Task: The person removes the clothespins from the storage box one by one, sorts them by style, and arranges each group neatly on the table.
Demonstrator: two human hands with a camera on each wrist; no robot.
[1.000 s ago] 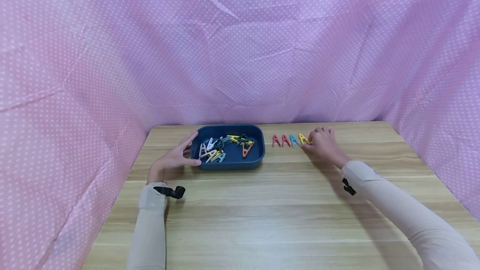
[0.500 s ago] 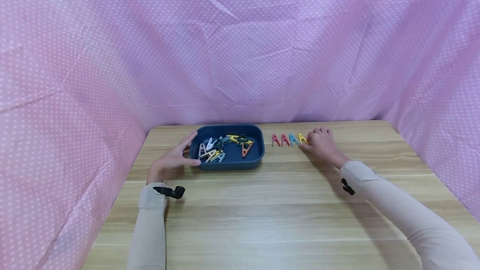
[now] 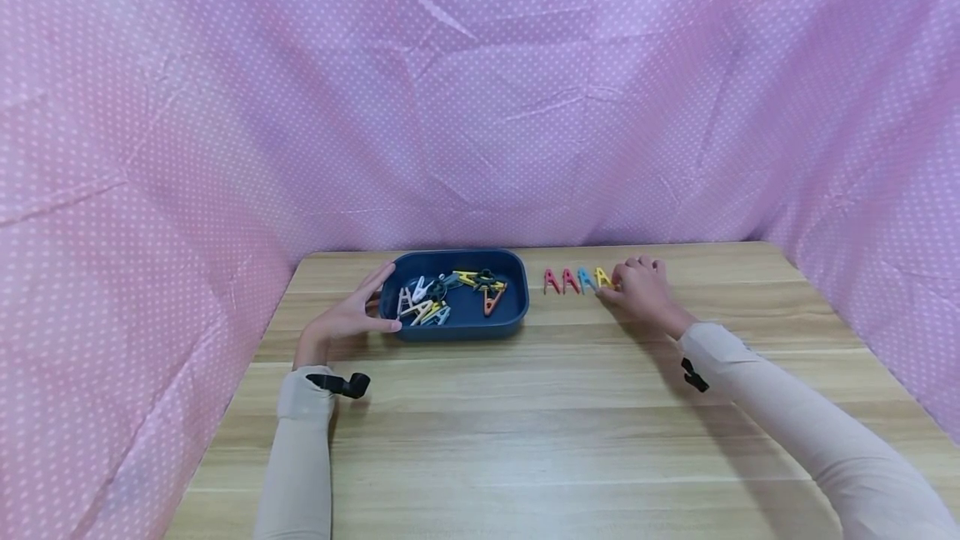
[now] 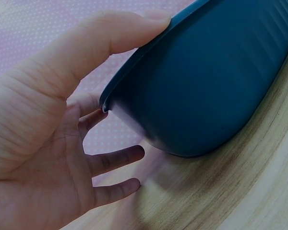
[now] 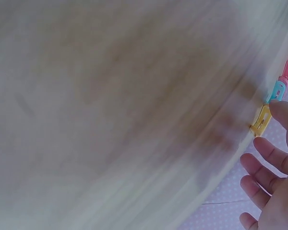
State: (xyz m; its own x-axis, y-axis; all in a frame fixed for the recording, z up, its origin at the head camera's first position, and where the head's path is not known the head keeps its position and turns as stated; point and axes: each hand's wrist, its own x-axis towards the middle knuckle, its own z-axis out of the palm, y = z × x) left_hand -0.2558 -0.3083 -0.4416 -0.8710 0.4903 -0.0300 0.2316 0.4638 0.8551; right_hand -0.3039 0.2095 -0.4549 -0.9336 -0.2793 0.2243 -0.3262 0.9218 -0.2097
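My left hand (image 3: 351, 312) spans the left end of a dark blue plastic basin (image 3: 463, 332), fingers spread. Its thumb lies on the rim in the left wrist view, and the lower fingers stand off the wall. Plastic clothespins lie jumbled in the basin, among them a white one (image 3: 421, 288) and an orange one (image 3: 491, 302). My right hand (image 3: 643, 290) pinches a yellow clothespin (image 5: 262, 119) between thumb and index finger, close beside a blue clothespin (image 3: 586, 280). Two red clothespins, a nearer one (image 3: 570, 281) and an outer one (image 3: 551, 281), continue the row leftward.
The wooden table (image 3: 480, 423) stretches in front of both hands. A pink dotted cloth (image 3: 480, 107) hangs behind and at both sides of it. Black camera mounts sit on the left wrist (image 3: 341, 383) and right wrist (image 3: 694, 375).
My right hand has shifted slightly left with the yellow clothespin, narrowing its gap to the blue one. The left hand and basin stay in place.
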